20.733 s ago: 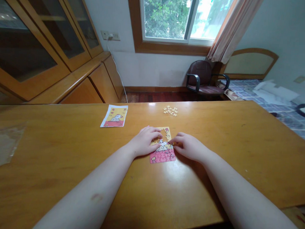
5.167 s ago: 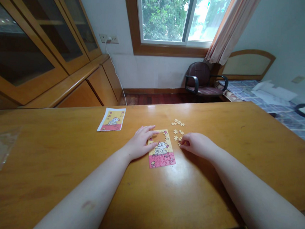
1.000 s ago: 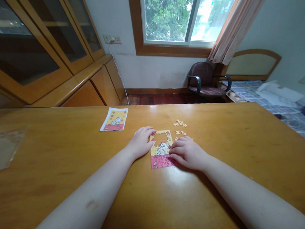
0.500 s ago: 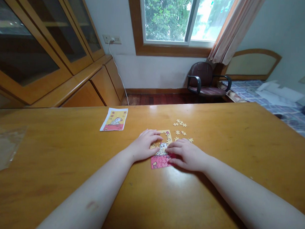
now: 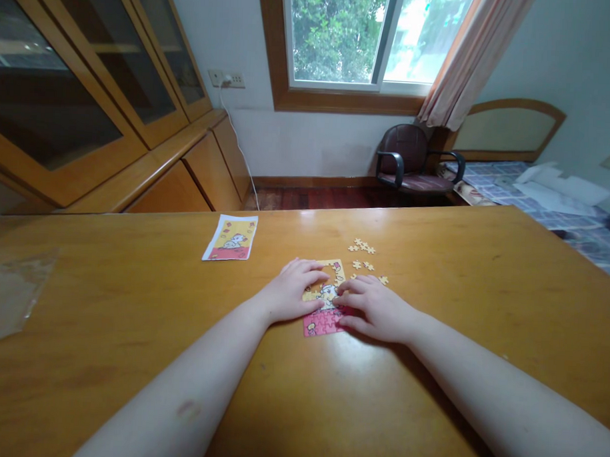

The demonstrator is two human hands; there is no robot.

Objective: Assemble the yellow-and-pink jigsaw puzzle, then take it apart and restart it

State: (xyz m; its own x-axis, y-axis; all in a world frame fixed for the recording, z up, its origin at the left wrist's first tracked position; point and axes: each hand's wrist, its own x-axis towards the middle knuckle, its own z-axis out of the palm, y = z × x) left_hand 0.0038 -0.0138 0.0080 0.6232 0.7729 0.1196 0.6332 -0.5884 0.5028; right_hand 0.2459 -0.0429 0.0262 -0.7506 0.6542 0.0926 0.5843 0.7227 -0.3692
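Note:
A partly assembled jigsaw puzzle (image 5: 324,322) lies on the wooden table, pink at the bottom, with a white cartoon figure in the middle and a yellow border with a gap in its upper part. My left hand (image 5: 295,291) rests over its left side, fingers apart and thumb on the puzzle near the pink part. From the right, my right hand (image 5: 375,309) touches the puzzle with spread, slightly bent fingers, covering its right edge. Neither hand visibly grips a piece. Several loose puzzle pieces (image 5: 363,246) lie just beyond my right hand.
A printed picture sheet (image 5: 232,238) with the same design lies at the back left of the table (image 5: 130,356). A clear plastic bag (image 5: 12,295) is at the far left. Beyond the table are a cabinet (image 5: 197,171), an office chair (image 5: 410,159) and a bed (image 5: 507,179).
My left thumb has slid a little down and right across the puzzle. The right hand stays nearly in place, and the whole view has shifted slightly.

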